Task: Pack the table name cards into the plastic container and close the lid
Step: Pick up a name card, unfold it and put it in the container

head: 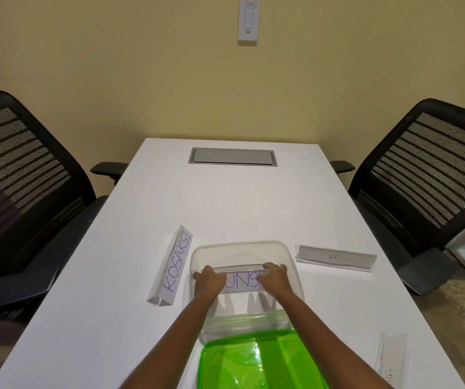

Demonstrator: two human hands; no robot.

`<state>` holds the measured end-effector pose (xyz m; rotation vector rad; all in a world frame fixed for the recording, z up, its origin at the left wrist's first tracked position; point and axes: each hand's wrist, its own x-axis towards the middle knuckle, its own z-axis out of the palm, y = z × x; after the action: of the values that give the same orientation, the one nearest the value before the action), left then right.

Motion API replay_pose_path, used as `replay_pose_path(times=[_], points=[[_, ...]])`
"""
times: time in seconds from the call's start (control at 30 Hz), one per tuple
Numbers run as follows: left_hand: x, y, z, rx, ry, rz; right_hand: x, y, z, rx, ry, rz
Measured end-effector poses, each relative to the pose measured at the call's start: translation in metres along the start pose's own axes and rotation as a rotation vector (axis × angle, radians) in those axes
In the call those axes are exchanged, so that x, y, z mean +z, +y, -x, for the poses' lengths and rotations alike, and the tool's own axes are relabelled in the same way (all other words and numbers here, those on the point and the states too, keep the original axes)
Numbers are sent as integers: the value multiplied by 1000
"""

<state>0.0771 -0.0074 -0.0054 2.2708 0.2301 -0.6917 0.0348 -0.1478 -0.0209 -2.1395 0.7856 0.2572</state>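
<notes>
A clear plastic container [242,248] stands open on the white table [225,203]. Inside it, my left hand [210,279] and my right hand [274,277] grip the two ends of a name card [244,283] with blue letters. The card is level, within the container's walls. The green lid [256,363] lies just in front of the container, at the near edge. Another name card marked KOSAKSI [173,266] rests left of the container. A third name card [336,258] stands to its right. A flat card [391,357] lies at the near right.
Two black mesh office chairs [26,175] [433,169] flank the table. A grey cable hatch [232,156] is set into the far end of the tabletop. A wall switch [249,19] hangs on the yellow wall behind.
</notes>
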Motion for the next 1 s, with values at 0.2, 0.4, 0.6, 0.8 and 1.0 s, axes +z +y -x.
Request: replay_pose_path(times=[0.2,0.4,0.6,0.8,1.0], points=[[-2,0,6,16,-7,74,-11,6,8,-56,42,-29],[3,5,23,112,35,97,-29,10,27,-228,140,-76],[29,9,64,374,156,116,-56,26,59,-318,277,-145],[71,8,111,658,155,128,-82,67,92,-270,413,-158],[121,1,138,707,-76,-16,-93,123,121,-133,459,-148]])
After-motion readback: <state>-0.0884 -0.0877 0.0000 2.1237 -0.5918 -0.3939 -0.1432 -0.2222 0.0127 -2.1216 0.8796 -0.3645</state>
